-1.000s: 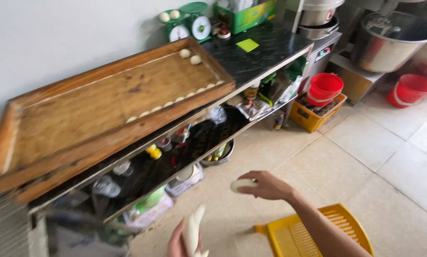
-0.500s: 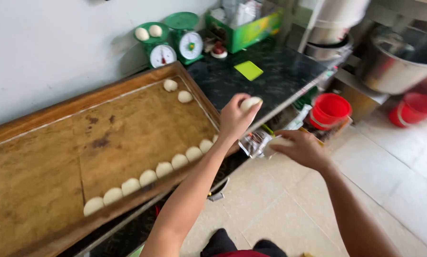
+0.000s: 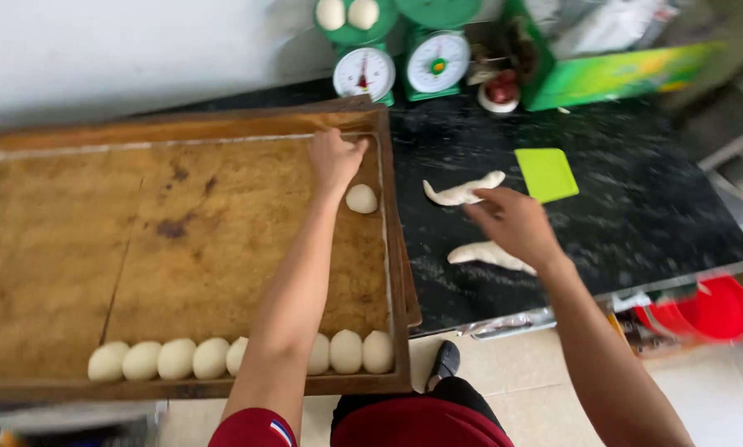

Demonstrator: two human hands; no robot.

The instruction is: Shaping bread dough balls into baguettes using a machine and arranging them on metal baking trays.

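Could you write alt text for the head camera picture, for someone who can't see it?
Seen from above, a person's left hand reaches into a wooden tray beside a dough ball, while the right hand hovers over dough strips on a black counter.

Colour record: wooden tray, stone counter and weighing station.

Wooden tray (image 3: 181, 248) is mid-brown with darker brown stains near its centre and a pale streak along the far edge. Dough balls (image 3: 214, 358) are off-white, as are the dough strips (image 3: 464, 190) on the counter (image 3: 636, 215), which is black with fine grey-white speckling. Scraper card (image 3: 546, 175) is lime green. Both scales (image 3: 405, 58) are green with white dials. Box (image 3: 611, 74) is green shading to yellow. Bucket (image 3: 711, 310) is red. Sleeve (image 3: 251, 429) is dark red with a small blue-and-white patch.
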